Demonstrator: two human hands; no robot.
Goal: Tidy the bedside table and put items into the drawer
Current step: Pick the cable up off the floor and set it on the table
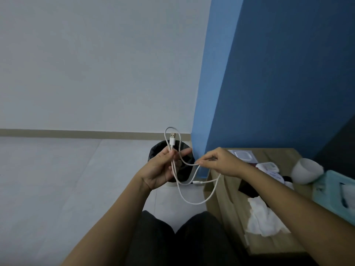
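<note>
A white USB cable hangs in loops between my two hands, over the floor to the left of the bedside table. My left hand pinches several strands of it, and the USB plug sticks up above the fingers. My right hand pinches another part of the cable at its fingertips, just left of the table's corner. The cable's other plug dangles below. No drawer is in view.
On the wooden table lie a crumpled white tissue, a teal tissue box, a white cup on its side, a white packet and a dark object. A black-lined bin stands behind my left hand. My knees are below.
</note>
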